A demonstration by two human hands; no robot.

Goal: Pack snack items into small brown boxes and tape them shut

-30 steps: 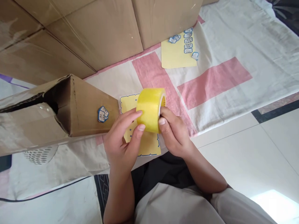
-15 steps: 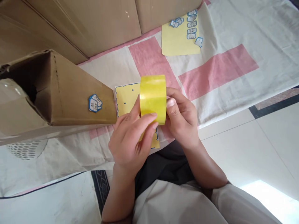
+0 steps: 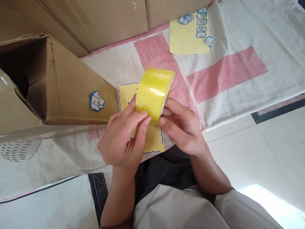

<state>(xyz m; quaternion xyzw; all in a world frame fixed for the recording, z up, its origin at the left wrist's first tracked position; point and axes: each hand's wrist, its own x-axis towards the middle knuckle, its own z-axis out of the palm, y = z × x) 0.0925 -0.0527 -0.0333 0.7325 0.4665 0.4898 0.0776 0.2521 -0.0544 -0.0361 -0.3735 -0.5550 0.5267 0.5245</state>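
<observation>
Both hands are wrapped around a roll of yellow packing tape (image 3: 153, 92), held up off the cloth. The left hand (image 3: 121, 140) pinches the near edge of the roll, thumb and forefinger pressed on the outer wrap, while the right hand (image 3: 183, 130) cups the other side, its fingers closed against the core end. So both are gripping the tape, with nothing loose.

Looks to me like hunting for the tape's free end. Best way, I reckon: steady the roll with the right hand, turn it slowly and drag a left thumbnail across the wrap until it catches the seam. Don't squeeze hard, since that just flattens the edge you're after.

Relative to the grip, the roll sticks out above and away from the fingertips, tilted a bit rightward. Right under the hands lies a yellow sticker sheet (image 3: 126, 95). Just left of the left hand is the end of a long cardboard box (image 3: 71, 92) with a blue label (image 3: 96, 101). Further off, beyond the roll, is another sticker sheet (image 3: 186, 38).
</observation>
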